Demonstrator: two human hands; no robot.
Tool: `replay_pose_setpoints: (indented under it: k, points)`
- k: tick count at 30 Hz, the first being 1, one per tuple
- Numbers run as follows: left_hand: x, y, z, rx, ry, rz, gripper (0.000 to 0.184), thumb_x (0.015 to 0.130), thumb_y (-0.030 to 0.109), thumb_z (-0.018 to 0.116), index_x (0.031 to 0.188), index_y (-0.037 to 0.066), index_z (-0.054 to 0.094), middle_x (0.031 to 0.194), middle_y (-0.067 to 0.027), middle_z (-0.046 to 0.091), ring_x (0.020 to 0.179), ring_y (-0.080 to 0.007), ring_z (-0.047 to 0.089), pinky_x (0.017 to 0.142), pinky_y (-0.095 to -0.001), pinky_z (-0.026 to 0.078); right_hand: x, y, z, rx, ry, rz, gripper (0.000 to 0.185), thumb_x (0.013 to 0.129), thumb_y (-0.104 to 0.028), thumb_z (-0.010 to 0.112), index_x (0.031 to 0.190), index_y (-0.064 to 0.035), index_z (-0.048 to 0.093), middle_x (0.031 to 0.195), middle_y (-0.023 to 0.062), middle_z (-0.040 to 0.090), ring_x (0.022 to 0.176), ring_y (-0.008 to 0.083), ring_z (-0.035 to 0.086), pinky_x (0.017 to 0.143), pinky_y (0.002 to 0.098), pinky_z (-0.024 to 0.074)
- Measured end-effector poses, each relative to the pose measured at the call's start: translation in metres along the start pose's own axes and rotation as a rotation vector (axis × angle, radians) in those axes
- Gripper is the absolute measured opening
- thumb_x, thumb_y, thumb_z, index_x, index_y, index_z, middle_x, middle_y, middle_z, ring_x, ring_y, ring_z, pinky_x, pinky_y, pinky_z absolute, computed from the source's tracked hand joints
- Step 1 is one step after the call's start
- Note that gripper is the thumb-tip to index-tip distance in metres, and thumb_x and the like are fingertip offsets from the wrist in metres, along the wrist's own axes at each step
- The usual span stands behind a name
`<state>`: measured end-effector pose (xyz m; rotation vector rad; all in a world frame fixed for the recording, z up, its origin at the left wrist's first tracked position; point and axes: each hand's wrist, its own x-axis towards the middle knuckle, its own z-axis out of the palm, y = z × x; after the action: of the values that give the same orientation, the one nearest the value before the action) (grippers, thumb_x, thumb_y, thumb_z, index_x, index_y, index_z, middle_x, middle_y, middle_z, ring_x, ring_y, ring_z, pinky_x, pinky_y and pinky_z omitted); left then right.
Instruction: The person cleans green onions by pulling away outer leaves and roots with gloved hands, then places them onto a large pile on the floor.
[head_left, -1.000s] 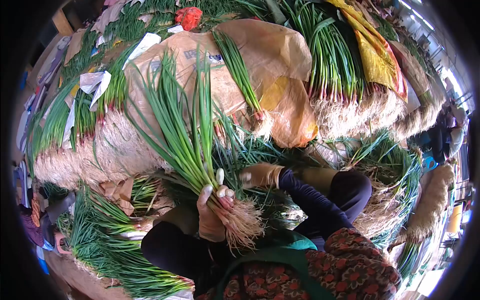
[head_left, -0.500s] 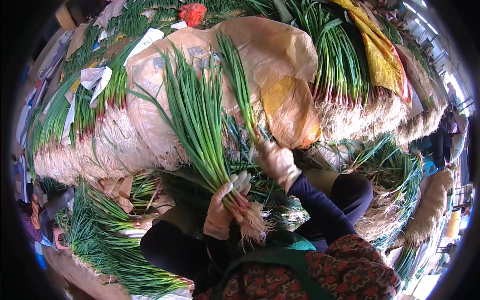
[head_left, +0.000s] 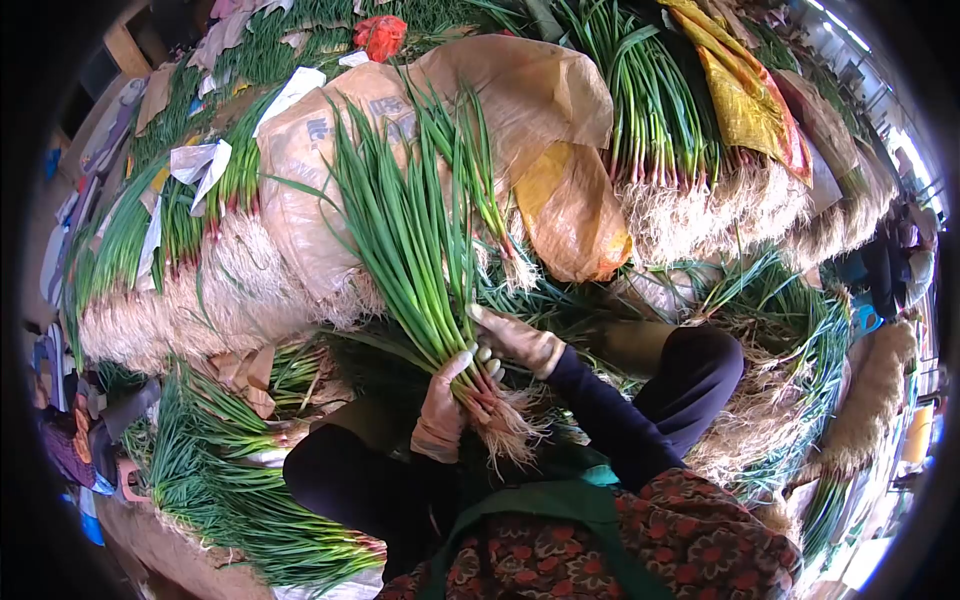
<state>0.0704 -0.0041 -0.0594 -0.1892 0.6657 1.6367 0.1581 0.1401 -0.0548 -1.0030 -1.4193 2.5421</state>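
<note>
My gloved left hand (head_left: 442, 405) is wrapped round the reddish lower stems of a bunch of green onions (head_left: 425, 290), whose leaves point up and away while the pale roots hang below. My gloved right hand (head_left: 510, 338) touches the right side of this bunch just above the left hand; its fingertips are partly hidden, and whether they pinch a stem is unclear. Beyond, a smaller bunch (head_left: 487, 205) lies on the brown sack (head_left: 300, 165), roots toward me.
Rows of rooted onions (head_left: 660, 110) stand behind, partly under a yellow sheet (head_left: 740, 95). Onion heaps (head_left: 250, 510) lie at the left and right of my legs. A red bag (head_left: 380, 37) is at the back. Part of another person (head_left: 70, 440) shows at the far left.
My right hand reached to the smaller bunch, then came back against the held bunch. The held bunch looks fuller than a second ago. The smaller bunch has shifted on the sack.
</note>
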Motion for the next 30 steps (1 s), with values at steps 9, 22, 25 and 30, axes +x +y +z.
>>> replay_pose_setpoints:
  k: [9,22,25,30]
  points:
    - [-0.008,-0.006,0.003,-0.086,-0.077,0.099,0.023,0.089,0.018,0.049,0.107,0.004,0.051,0.088,-0.0055,0.054,0.077,-0.0180,0.055,0.082,-0.0412,0.047,0.033,0.070,-0.011,-1.034,0.505,-0.420,0.029,0.090,-0.031,0.047,0.086,-0.0041,0.059,0.069,0.0196,0.060,0.067,0.0335,0.061,0.057,0.0415,0.0458]
    - [-0.011,0.008,0.012,-0.242,-0.165,0.076,0.019,0.088,0.017,0.051,0.106,0.009,0.053,0.095,-0.0045,0.055,0.080,-0.0158,0.054,0.076,-0.0346,0.047,0.031,-0.022,-0.039,-0.381,0.047,-0.419,0.034,0.091,-0.033,0.056,0.112,-0.0062,0.057,0.091,0.0050,0.064,0.078,0.0161,0.061,0.067,0.0248,0.0490]
    - [-0.004,0.008,0.009,-0.105,-0.117,0.098,0.017,0.088,0.016,0.051,0.102,0.007,0.053,0.090,-0.0053,0.056,0.078,-0.0174,0.056,0.073,-0.0330,0.048,0.023,-0.011,-0.004,-0.491,-0.106,-0.110,0.043,0.090,-0.036,0.055,0.116,-0.0024,0.055,0.102,0.0104,0.064,0.087,0.0231,0.061,0.071,0.0307,0.0497]
    - [-0.004,0.010,0.002,-0.012,0.002,0.068,0.018,0.088,0.016,0.050,0.102,0.005,0.052,0.087,-0.0075,0.057,0.078,-0.0218,0.058,0.071,-0.0347,0.049,-0.011,-0.010,0.014,-0.931,0.117,-0.577,0.021,0.085,-0.026,0.054,0.090,-0.0077,0.064,0.078,0.0140,0.064,0.074,0.0312,0.063,0.065,0.0377,0.0493]
